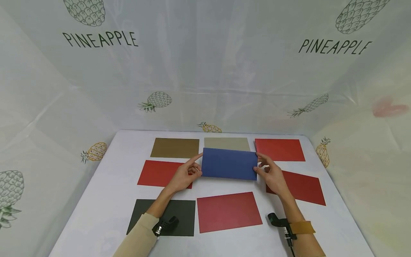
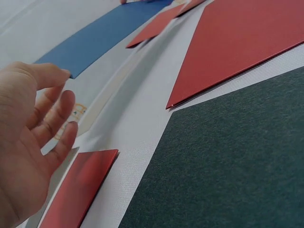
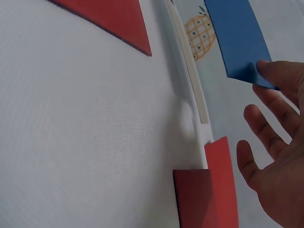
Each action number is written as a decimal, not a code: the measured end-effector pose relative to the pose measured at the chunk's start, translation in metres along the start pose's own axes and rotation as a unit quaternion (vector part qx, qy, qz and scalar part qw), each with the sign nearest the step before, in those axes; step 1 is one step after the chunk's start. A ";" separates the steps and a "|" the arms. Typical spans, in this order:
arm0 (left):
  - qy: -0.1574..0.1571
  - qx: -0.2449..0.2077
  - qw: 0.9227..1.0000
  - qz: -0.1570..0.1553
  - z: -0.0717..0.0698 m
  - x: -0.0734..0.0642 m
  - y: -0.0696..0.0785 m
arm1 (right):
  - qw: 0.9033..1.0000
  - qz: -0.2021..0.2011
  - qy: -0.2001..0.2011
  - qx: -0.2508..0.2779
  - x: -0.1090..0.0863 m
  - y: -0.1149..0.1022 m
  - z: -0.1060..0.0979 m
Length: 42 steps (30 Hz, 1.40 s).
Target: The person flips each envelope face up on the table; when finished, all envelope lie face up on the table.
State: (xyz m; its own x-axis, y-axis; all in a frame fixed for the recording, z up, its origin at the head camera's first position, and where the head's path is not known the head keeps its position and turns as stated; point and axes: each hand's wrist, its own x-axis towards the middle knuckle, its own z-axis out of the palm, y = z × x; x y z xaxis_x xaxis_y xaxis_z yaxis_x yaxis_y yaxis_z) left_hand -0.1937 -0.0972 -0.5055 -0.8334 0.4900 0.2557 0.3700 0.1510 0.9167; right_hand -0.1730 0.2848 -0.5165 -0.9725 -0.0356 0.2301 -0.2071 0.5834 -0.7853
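A plain blue rectangular card (image 1: 229, 164) is held up over the middle of the table, tilted toward the head camera. My left hand (image 1: 184, 175) holds its left edge, with the index finger at the upper corner and the thumb lower down. On the opposite side, my right hand (image 1: 273, 176) grips the right edge between thumb and fingers. The left wrist view has a fingertip at one corner of the blue card (image 2: 104, 40), the other fingers loosely bent. In the right wrist view the thumb lies on the face of the blue card (image 3: 240, 42).
Around it on the white table (image 1: 96, 214) lie a brown card (image 1: 174, 148), a beige card (image 1: 226, 142) partly covered by the blue one, a dark green card (image 1: 179, 217) and several red cards (image 1: 229, 212). A pineapple-print curtain (image 1: 205, 71) hangs behind.
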 end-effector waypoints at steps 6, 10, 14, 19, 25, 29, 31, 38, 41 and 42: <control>0.012 0.000 1.000 0.018 0.001 0.000 0.004 | 1.000 0.003 0.007 0.004 0.000 -0.002 0.001; 0.012 -0.008 1.000 0.027 0.004 0.001 0.000 | 1.000 0.000 0.004 0.006 -0.001 -0.003 0.002; 0.009 -0.014 0.999 0.033 0.009 0.003 -0.012 | 1.000 -0.007 -0.002 0.007 0.000 -0.002 0.004; 0.011 -0.017 0.999 0.032 0.013 0.006 -0.020 | 1.000 -0.008 -0.007 0.005 0.001 0.000 0.007; 0.010 -0.013 0.999 0.029 0.012 0.007 -0.020 | 1.000 -0.012 -0.011 -0.020 0.001 -0.001 0.008; 0.011 -0.009 1.000 0.022 0.010 0.007 -0.018 | 0.999 -0.016 -0.023 -0.030 0.000 0.000 0.008; 0.011 -0.005 1.000 0.022 0.010 0.007 -0.018 | 0.999 -0.014 -0.034 -0.033 0.000 0.000 0.009; 0.009 0.044 0.998 0.037 0.017 0.005 -0.013 | 0.998 -0.013 -0.043 -0.033 0.000 0.002 0.011; 0.002 0.064 0.997 0.053 0.021 0.005 -0.012 | 0.999 -0.019 -0.040 -0.014 0.001 0.002 0.012; 0.001 0.068 0.996 0.062 0.022 0.005 -0.012 | 0.999 -0.022 -0.039 -0.008 0.001 0.001 0.012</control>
State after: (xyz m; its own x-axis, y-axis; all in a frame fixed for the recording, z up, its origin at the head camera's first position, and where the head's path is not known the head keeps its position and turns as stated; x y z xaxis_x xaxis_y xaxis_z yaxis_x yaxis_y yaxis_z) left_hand -0.1930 -0.0775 -0.5224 -0.7790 0.5102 0.3645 0.5215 0.2044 0.8284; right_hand -0.1757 0.2755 -0.5246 -0.9680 -0.1240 0.2181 -0.2486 0.5922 -0.7665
